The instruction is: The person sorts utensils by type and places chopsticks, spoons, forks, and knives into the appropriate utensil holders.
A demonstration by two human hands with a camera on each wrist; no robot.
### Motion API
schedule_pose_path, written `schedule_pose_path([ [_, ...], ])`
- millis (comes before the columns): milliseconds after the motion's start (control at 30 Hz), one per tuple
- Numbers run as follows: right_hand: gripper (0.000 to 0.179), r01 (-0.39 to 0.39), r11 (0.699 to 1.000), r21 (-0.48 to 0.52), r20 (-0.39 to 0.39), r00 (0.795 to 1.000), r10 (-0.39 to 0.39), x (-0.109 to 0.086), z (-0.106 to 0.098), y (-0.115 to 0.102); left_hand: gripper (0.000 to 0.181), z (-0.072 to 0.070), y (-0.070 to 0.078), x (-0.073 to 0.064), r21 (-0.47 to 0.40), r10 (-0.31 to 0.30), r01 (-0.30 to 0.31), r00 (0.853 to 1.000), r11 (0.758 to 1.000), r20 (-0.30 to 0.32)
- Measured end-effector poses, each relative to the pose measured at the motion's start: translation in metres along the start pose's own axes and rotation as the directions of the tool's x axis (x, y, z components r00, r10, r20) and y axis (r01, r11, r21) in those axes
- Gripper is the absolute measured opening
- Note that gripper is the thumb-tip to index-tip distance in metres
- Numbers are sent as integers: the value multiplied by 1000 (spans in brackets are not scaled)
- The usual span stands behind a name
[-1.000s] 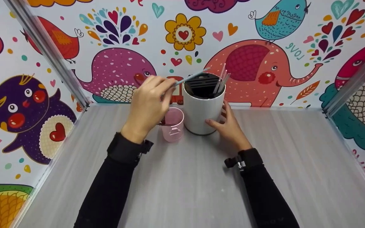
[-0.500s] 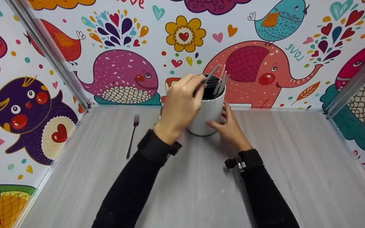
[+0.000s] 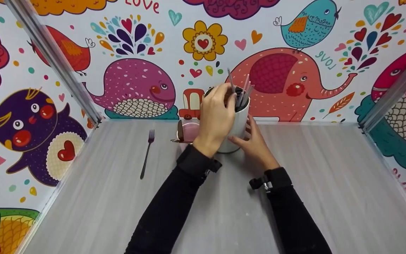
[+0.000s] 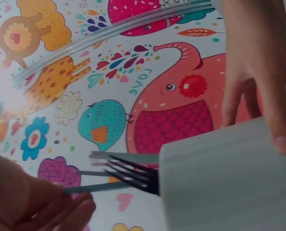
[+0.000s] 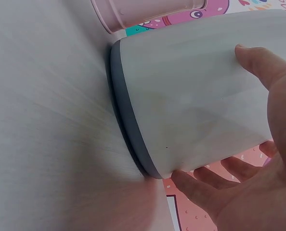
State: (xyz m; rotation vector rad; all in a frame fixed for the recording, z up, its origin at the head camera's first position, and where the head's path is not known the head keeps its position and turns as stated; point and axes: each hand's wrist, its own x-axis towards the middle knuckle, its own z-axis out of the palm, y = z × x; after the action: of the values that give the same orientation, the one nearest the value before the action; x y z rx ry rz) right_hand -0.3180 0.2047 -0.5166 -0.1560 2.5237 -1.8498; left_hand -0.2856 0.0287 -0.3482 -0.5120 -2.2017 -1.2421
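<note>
My left hand (image 3: 216,114) is over the mouth of a white cylindrical utensil holder (image 3: 240,121) and pinches a thin grey-blue straw (image 4: 97,187), which stands nearly upright. Several thin pale straws (image 3: 247,90) lean out of the holder's dark slotted top. In the left wrist view, a dark fork (image 4: 133,175) sticks out past the holder's rim; my hand hides it in the head view. My right hand (image 3: 259,150) grips the holder's right side, its thumb on the near face and the other fingers round the far side. The holder stands upright on the table.
A pink cup (image 3: 190,131) stands just left of the holder, with a brown flat piece (image 3: 180,130) at its left rim. Farther left, another fork (image 3: 147,153) lies on the grey table (image 3: 93,211). A patterned wall (image 3: 129,35) rises close behind the holder.
My left hand has moved right from above the pink cup to the holder's mouth, and the straw has swung from slanted to nearly upright. The fork on the table has come into view.
</note>
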Motion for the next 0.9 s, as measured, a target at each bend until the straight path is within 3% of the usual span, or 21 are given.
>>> schedule_pose_path([
  [167, 122, 2, 1000, 13, -4, 1000, -2, 1, 1, 1, 17, 9, -13, 3, -14, -24, 24, 999, 1000, 29],
  [433, 122, -12, 1000, -14, -9, 1000, 12, 0, 0, -1, 19, 16, -21, 7, 15, -76, 75, 992, 997, 98],
  [900, 119, 7, 1000, 5, -4, 1000, -7, 0, 0, -1, 25, 17, -30, 17, 99, -122, 100, 962, 990, 246],
])
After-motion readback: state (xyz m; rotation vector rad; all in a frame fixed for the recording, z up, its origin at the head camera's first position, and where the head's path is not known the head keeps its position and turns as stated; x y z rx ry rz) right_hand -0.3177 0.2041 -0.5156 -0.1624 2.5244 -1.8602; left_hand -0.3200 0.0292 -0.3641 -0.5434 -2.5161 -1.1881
